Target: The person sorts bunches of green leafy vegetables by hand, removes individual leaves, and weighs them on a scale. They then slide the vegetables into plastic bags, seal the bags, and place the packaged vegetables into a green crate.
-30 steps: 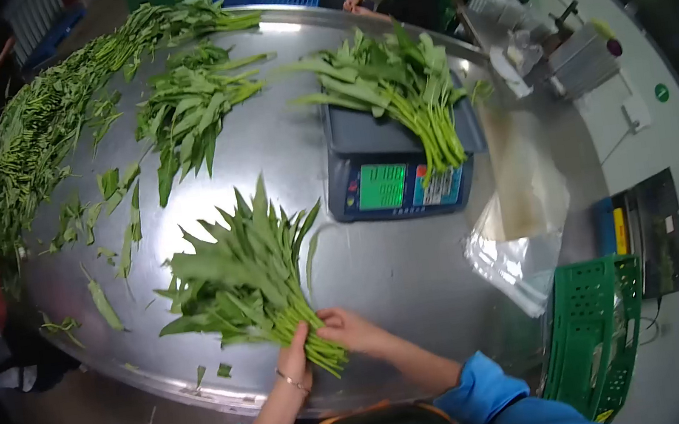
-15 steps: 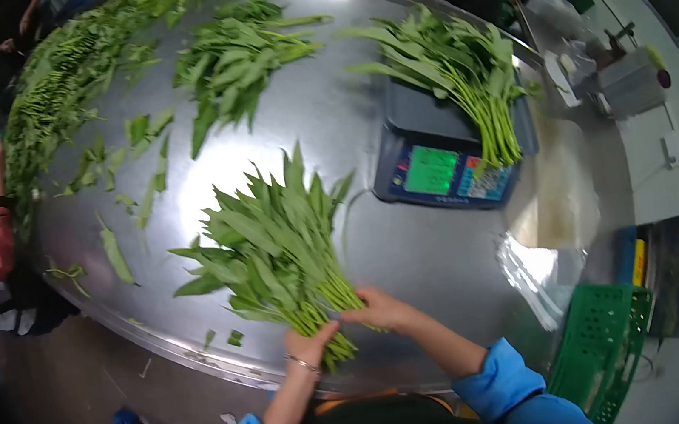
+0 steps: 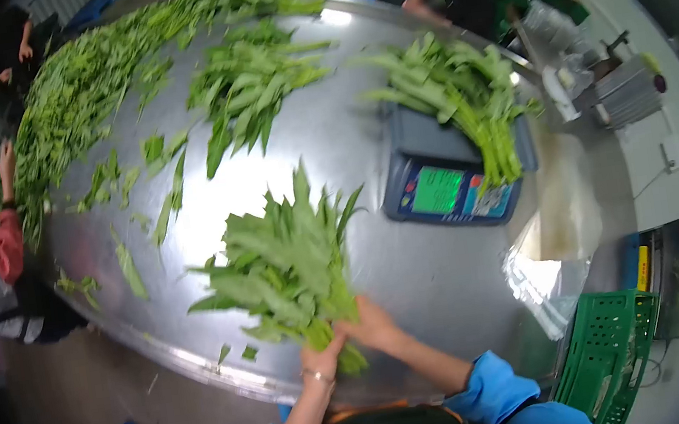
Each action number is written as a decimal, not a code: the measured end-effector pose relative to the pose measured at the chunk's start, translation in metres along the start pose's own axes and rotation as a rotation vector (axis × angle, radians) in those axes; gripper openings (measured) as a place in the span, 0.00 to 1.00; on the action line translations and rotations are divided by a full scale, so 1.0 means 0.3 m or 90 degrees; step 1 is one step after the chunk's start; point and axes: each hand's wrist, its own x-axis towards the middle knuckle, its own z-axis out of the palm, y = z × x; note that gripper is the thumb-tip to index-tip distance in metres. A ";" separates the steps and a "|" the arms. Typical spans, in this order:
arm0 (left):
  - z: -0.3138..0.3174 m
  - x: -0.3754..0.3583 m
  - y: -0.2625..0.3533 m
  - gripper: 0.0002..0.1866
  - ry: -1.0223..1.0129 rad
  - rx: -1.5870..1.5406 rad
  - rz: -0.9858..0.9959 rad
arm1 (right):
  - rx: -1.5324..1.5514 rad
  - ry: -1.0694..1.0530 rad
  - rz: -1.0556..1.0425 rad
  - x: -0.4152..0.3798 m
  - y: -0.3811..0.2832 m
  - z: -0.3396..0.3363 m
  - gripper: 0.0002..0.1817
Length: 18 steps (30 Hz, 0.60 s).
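Observation:
A bunch of water spinach, leaves pointing away from me, lies over the near part of the metal table. My left hand, with a bracelet at the wrist, is closed around the lower stems. From the right, my right hand grips the same stems, and the two hands meet. Cut stem ends stick out below them. Beyond to the right, another bunch of water spinach rests on a digital scale with a lit green display.
The metal table carries a long heap of greens, a smaller pile and loose leaves. Plastic bags lie at the right, beside a green crate. Another person's arm holds greens at the left; more people stand behind.
My hands have drawn closer together, and the stems are gathered more tightly. The whole view has shifted, with the table lower in it. The person at the left has greens raised in hand.

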 end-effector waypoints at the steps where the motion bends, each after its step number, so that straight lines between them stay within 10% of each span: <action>1: -0.009 0.006 0.014 0.22 -0.037 -0.002 -0.002 | 0.065 -0.080 0.016 -0.019 -0.081 -0.047 0.32; 13: -0.023 -0.017 0.081 0.16 -0.145 0.027 0.004 | 0.026 -0.125 -0.087 -0.021 -0.139 -0.131 0.24; 15: -0.043 -0.023 0.084 0.16 -0.155 -0.026 -0.022 | 0.037 -0.262 0.211 -0.064 -0.284 -0.232 0.24; 17: -0.065 -0.060 0.187 0.14 -0.049 -0.232 0.025 | -0.106 0.038 -0.309 0.044 0.076 -0.102 0.25; 18: -0.098 -0.056 0.218 0.13 0.038 -0.247 0.093 | -0.077 -0.120 -0.022 -0.035 -0.137 -0.267 0.26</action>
